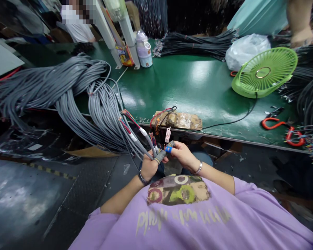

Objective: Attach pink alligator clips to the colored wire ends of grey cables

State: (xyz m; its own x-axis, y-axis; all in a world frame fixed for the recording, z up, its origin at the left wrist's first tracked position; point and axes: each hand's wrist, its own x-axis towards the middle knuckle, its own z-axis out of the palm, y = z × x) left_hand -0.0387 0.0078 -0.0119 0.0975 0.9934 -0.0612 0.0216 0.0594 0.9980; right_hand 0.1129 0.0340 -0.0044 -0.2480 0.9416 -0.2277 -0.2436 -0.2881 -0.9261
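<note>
My left hand (149, 168) is closed around a few grey cables (146, 147) near their ends. White sleeves and stripped coloured wires (153, 140) stick up past its fingers. A grey wrap covers the left thumb. My right hand (184, 155) is pinched close beside it, with grey wrapping on a fingertip and a blue band (168, 149) on another finger. What lies between the right fingertips is too small to make out. Just above them, a pale pink clip-like piece (168, 134) hangs at the bench edge, by a taped cardboard block (184, 120) with thin wires.
A thick bundle of grey cables (75, 81) drapes over the green bench (187, 86) at left. At right are a green fan (263, 73), red-handled cutters (272, 124) and black cable bundles. Further back are a bottle (144, 50), a plastic bag (246, 52) and a co-worker's arm (299, 22).
</note>
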